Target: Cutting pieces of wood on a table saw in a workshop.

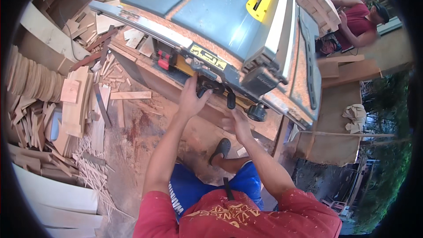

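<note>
A table saw [220, 22] with a grey top stands in front of me, a yellow insert [260, 3] around its blade slot. At its front panel, my left hand [192, 99] grips the black adjustment wheel [213, 85], thumb on the near side and fingertips partly hidden behind. A black crank handle [231, 100] sticks out to the right of the wheel. Just below that handle is my right hand [237, 125], its fingers smeared and partly turned away. A round black knob [256, 112] sits to its right, and a red switch [163, 60] lies left of my left hand.
The rip fence [275, 26] crosses the saw top on the right. Wood offcuts [79, 101] and thin strips lie heaped on the left floor. Stacked boards [317, 0] stand beyond the fence, near another person [359, 22]. Sawdust covers the ground around my feet.
</note>
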`<action>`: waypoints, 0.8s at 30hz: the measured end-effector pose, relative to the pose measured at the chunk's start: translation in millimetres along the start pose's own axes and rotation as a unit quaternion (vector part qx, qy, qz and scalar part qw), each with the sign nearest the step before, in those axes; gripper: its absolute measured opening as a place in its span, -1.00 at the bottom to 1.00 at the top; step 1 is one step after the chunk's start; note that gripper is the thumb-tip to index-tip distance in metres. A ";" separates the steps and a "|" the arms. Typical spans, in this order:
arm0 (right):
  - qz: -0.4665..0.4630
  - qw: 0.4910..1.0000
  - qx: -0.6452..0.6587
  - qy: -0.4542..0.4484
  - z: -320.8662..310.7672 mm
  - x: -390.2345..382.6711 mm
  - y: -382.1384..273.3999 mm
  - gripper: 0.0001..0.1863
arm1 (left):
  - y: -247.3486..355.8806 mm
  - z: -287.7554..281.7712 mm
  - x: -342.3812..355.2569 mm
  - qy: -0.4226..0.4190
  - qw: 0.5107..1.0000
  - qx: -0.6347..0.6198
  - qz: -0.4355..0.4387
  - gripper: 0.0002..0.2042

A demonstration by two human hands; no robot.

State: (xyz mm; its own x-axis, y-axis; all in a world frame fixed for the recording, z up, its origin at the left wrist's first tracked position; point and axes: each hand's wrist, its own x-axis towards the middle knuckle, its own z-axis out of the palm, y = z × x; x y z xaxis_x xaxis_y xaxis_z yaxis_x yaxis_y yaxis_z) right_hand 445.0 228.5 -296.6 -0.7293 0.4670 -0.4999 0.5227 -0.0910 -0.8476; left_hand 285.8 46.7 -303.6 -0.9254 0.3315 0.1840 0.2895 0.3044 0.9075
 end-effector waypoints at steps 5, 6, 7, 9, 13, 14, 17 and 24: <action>0.047 0.931 0.281 -0.226 29.3 30.6 -13.2 -0.51 | -0.3 -42.7 13.6 0.287 0.916 0.038 0.278 -0.52; 0.040 0.931 0.285 -0.226 32.2 37.5 -5.3 -0.51 | -4.5 -58.6 26.5 0.351 0.871 0.044 0.339 -0.57; -0.029 0.917 0.311 -0.249 31.5 42.5 -0.2 -0.49 | 9.2 -78.4 31.3 0.400 0.855 0.061 0.325 -0.58; -0.108 0.895 0.338 -0.270 26.7 51.7 3.6 -0.45 | 31.8 -124.3 66.9 0.434 0.756 0.120 0.475 -0.62; -0.236 0.867 0.271 -0.345 9.4 34.9 -15.2 -0.39 | 52.5 -191.0 111.8 0.292 0.790 0.266 0.469 -0.66; -0.269 0.901 0.194 -0.281 -2.0 35.1 -18.3 -0.48 | 62.1 -146.4 113.4 0.201 0.897 0.051 0.390 -0.58; -0.278 0.931 0.121 -0.205 -0.7 40.0 -31.3 -0.59 | 71.1 -141.7 99.0 0.192 0.889 0.151 0.388 -0.63; -0.225 0.970 -0.012 -0.092 11.7 25.7 -64.6 -0.75 | 59.3 -159.7 73.8 0.207 0.749 0.363 0.514 -0.50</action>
State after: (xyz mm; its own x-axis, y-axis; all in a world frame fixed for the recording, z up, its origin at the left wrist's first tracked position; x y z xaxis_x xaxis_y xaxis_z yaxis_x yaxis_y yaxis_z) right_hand 387.3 236.1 -256.8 -0.9512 0.2905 -0.1044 0.1407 0.1070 -0.9843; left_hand 195.7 -53.4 -175.9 -0.0753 0.4644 0.8824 0.8195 0.5330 -0.2106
